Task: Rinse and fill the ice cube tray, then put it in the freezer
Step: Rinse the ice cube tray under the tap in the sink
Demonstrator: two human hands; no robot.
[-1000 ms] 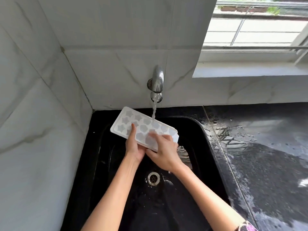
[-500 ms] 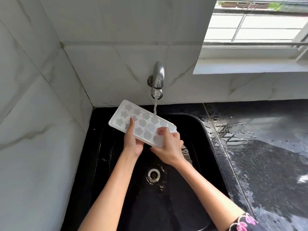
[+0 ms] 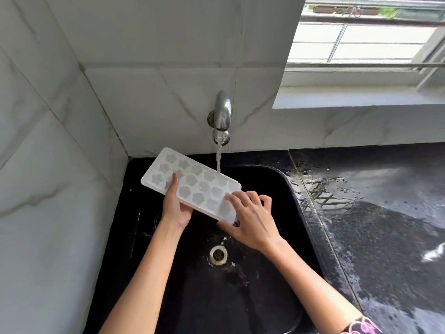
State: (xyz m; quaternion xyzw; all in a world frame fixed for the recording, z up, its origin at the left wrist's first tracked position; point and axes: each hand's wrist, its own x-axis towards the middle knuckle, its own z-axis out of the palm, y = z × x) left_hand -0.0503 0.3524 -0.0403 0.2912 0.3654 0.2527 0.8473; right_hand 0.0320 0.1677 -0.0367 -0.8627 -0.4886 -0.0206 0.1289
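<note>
Ice cube tray (image 3: pixel 192 186) is gripped under tap (image 3: pixel 222 114) stream: near edge by L hand (image 3: pixel 177 208), R end by R hand (image 3: pixel 252 222). Black sink (image 3: pixel 216 297) below; wet counter (image 3: pixel 385 237) at R.

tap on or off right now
On. A stream of water runs from the tap spout down onto the ice cube tray, which is held over the black sink.

White star-cavity ice tray (image 3: pixel 192 183) tilted under running water.

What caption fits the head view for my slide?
Left hand and right hand hold the white ice cube tray under the running tap above the black sink.
</note>
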